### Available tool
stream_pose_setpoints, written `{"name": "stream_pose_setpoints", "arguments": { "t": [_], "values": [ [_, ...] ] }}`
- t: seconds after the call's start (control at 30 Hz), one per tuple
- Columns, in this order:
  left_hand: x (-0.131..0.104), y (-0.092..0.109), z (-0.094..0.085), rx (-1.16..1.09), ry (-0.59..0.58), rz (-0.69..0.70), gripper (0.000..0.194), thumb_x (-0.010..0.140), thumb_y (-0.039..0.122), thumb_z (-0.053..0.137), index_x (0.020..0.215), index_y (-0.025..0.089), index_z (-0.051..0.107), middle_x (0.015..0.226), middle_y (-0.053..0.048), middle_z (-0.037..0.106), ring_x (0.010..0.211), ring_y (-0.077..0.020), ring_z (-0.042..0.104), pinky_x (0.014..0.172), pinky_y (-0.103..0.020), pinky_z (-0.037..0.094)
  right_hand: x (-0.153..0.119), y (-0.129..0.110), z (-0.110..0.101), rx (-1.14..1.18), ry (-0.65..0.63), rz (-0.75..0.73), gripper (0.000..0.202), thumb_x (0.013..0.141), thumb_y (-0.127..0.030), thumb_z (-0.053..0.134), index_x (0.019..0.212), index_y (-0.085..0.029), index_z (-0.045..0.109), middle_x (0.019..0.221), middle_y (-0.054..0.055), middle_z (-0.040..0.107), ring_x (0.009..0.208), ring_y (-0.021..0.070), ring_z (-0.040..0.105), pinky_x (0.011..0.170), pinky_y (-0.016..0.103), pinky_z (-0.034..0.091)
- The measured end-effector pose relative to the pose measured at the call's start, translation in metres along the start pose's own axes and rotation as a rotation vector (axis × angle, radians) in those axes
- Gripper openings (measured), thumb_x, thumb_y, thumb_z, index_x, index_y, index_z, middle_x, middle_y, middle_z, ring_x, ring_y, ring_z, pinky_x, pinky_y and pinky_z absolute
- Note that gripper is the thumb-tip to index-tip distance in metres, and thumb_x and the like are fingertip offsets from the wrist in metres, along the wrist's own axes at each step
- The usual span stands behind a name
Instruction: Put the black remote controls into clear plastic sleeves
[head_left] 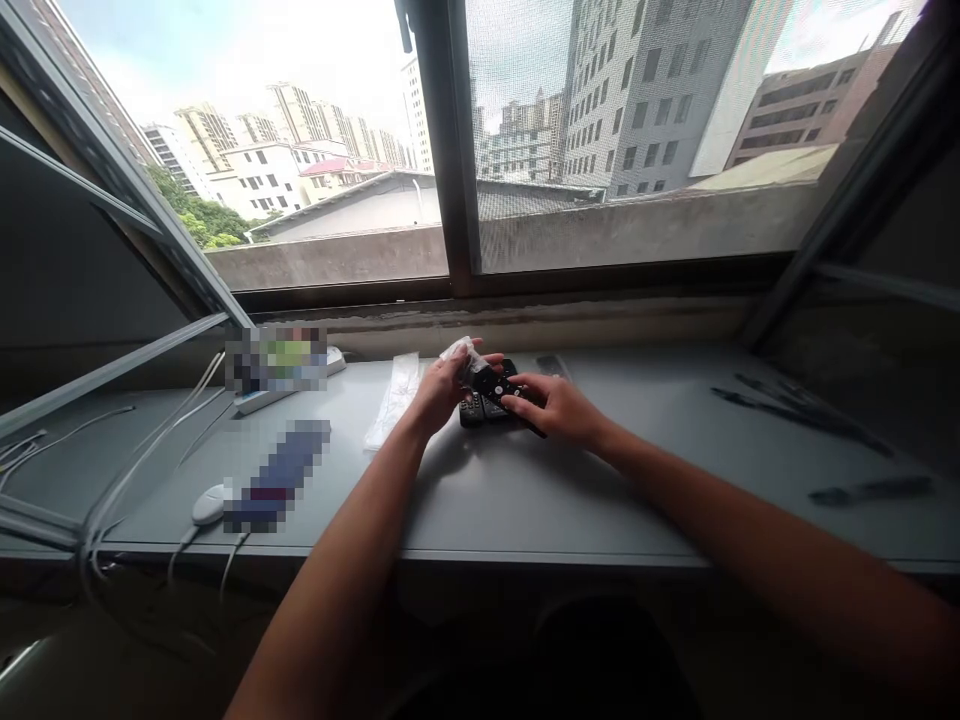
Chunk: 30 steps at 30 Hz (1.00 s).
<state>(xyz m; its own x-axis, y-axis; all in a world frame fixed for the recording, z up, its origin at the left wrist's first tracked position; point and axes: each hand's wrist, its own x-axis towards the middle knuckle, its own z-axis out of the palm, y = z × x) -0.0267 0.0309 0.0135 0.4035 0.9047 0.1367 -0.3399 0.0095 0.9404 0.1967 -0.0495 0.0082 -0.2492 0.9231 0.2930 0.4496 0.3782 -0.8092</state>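
My right hand (562, 405) is closed around the lower part of a black remote control (495, 387) with pale round buttons. Its upper end points up and left, into a crinkled clear plastic bag (471, 362). My left hand (444, 385) pinches that bag, with some fingers stretched out behind it. Beneath the hands, more black remote controls (472, 412) lie side by side on the desk, partly covered by the held one. Flat clear plastic bags (394, 405) lie just left of my left hand.
A grey desk (525, 510) runs below the window. On the left are a white power strip (277, 385), a white round charger (210, 505), cables (142, 470) and a blurred-out blue item (281, 475). Dark thin items (802, 412) lie on the right. A metal frame (150, 360) stands left.
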Motion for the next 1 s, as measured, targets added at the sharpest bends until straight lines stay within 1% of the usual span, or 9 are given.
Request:
{"name": "stream_pose_setpoints", "arguments": {
  "t": [0.1,0.23,0.4,0.47,0.57,0.63,0.73,0.87,1.0],
  "values": [
    [-0.0016,0.0013,0.0018,-0.014,-0.002,0.008,0.062,0.094,0.061,0.079,0.141,0.021,0.068,0.136,-0.017,0.078,0.1,-0.0243,0.077,0.051,-0.021,0.04,0.0011,0.0008,0.0002,0.047,0.055,0.009,0.045,0.1,-0.056,0.068,0.127,-0.02,0.076,0.096,0.007,0.082,0.083,0.025,0.076,0.075,0.035,0.059],
    [-0.0048,0.003,0.0051,0.038,0.002,0.01,0.062,0.088,0.057,0.087,0.137,0.023,0.071,0.133,-0.013,0.079,0.094,-0.0204,0.075,0.052,-0.021,0.04,0.0012,0.0014,0.0002,0.022,0.095,0.021,0.045,0.098,-0.057,0.071,0.126,-0.021,0.077,0.096,0.007,0.082,0.083,0.0266,0.076,0.074,0.036,0.06],
    [-0.0087,0.0026,0.01,0.101,-0.06,-0.011,0.062,0.085,0.056,0.091,0.135,0.023,0.074,0.128,-0.012,0.08,0.091,-0.0186,0.072,0.057,-0.022,0.041,-0.0023,-0.003,0.002,0.036,0.116,-0.007,0.057,0.1,-0.053,0.071,0.149,-0.023,0.066,0.093,0.006,0.082,0.085,0.0269,0.077,0.077,0.036,0.059],
    [-0.0086,0.0014,0.01,0.11,-0.071,-0.004,0.057,0.086,0.055,0.091,0.129,0.021,0.077,0.124,-0.011,0.079,0.09,-0.0177,0.07,0.059,-0.022,0.043,-0.0031,-0.0046,0.0024,0.045,0.127,-0.009,0.058,0.1,-0.053,0.07,0.15,-0.024,0.064,0.091,0.005,0.082,0.085,0.0273,0.077,0.078,0.037,0.058],
    [-0.0066,-0.0015,0.007,0.134,-0.047,-0.005,0.046,0.086,0.057,0.09,0.11,0.019,0.079,0.11,-0.009,0.077,0.087,-0.0171,0.067,0.06,-0.024,0.043,-0.0027,-0.0052,0.0017,0.067,0.159,0.004,0.058,0.101,-0.055,0.069,0.151,-0.025,0.063,0.089,0.005,0.081,0.082,0.0279,0.076,0.076,0.038,0.058],
    [-0.0046,-0.0035,0.0044,0.171,-0.026,-0.015,0.044,0.084,0.059,0.09,0.095,0.018,0.076,0.095,-0.007,0.073,0.077,-0.0152,0.062,0.057,-0.025,0.038,-0.0021,-0.0048,0.0008,0.073,0.182,0.017,0.059,0.101,-0.056,0.069,0.15,-0.024,0.062,0.088,0.005,0.081,0.079,0.0278,0.076,0.074,0.038,0.058],
    [-0.0021,-0.0053,0.0019,0.234,-0.023,-0.019,0.049,0.084,0.062,0.088,0.079,0.018,0.067,0.078,-0.003,0.063,0.062,-0.0104,0.048,0.053,-0.027,0.029,-0.0017,-0.004,0.0003,0.08,0.202,0.028,0.058,0.101,-0.054,0.07,0.149,-0.023,0.063,0.09,0.006,0.081,0.08,0.0275,0.076,0.075,0.038,0.058],
    [-0.003,-0.0034,0.0016,0.279,-0.051,-0.001,0.056,0.083,0.064,0.088,0.072,0.018,0.059,0.071,0.0,0.053,0.057,-0.0079,0.038,0.052,-0.027,0.023,-0.0018,-0.0022,0.0025,0.111,0.211,0.029,0.056,0.101,-0.054,0.07,0.147,-0.023,0.064,0.087,0.005,0.08,0.078,0.0261,0.074,0.074,0.037,0.059],
    [-0.0078,0.001,0.0019,0.343,-0.133,-0.051,0.059,0.08,0.064,0.09,0.07,0.018,0.056,0.065,0.003,0.045,0.056,-0.0072,0.034,0.054,-0.027,0.021,-0.0012,0.0013,0.0068,0.176,0.193,0.023,0.053,0.102,-0.057,0.067,0.144,-0.024,0.067,0.085,0.003,0.08,0.076,0.0251,0.074,0.07,0.035,0.059]
  ]
}}
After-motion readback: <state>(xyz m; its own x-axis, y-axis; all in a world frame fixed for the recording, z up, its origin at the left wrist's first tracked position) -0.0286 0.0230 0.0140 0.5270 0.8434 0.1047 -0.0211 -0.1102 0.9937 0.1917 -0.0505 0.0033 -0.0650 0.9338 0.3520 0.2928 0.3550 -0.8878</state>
